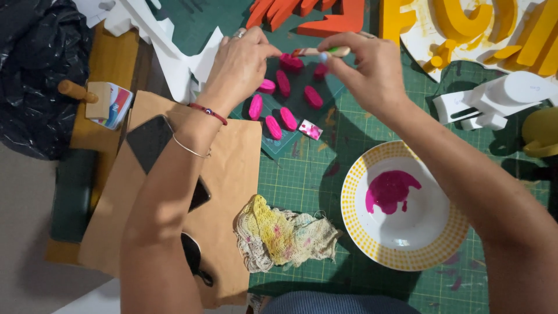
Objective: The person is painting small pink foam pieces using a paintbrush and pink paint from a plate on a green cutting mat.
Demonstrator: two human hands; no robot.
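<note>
left hand [241, 64]: resting at upper centre of the frame, fingers curled and pinching one magenta foam piece [292, 62] to steady it on the counter.
right hand [372, 67]: gripping a small paintbrush [317, 52] between thumb and fingertips, the wet tip lying over the pinched piece.
painted pieces [282, 107]: seven or so magenta ovals are lying close together on the green cutting mat [308, 174], just below both hands.
smear risk: in my judgement the left wrist is hovering right over the wet ovals; a small drop of the forearm could be dragging paint across them and onto the skin.
drip risk: a loaded brush travelling between plate and pieces could be spotting the mat, which is already showing pink marks.
plate [360, 227]: white with a yellow dotted rim, holding a magenta paint puddle [389, 191], sitting at lower right directly under the right forearm; a lowered elbow could be tipping it or dipping into it.
phone [152, 142]: lying dark on brown kraft paper [232, 174] under the left forearm, close enough to be catching stray paint.
rag [285, 235]: a stained mesh cloth bunched at lower centre, near the plate.
sunglasses [195, 259]: partly hidden beneath the left arm.
foam letters [482, 26]: yellow and orange shapes crowding the upper edge, leaving little room beyond the pieces.
white foam shapes [494, 99]: standing at right, near the right hand.
wooden stamp handle [87, 96]: sitting at far left, well apart.
</note>
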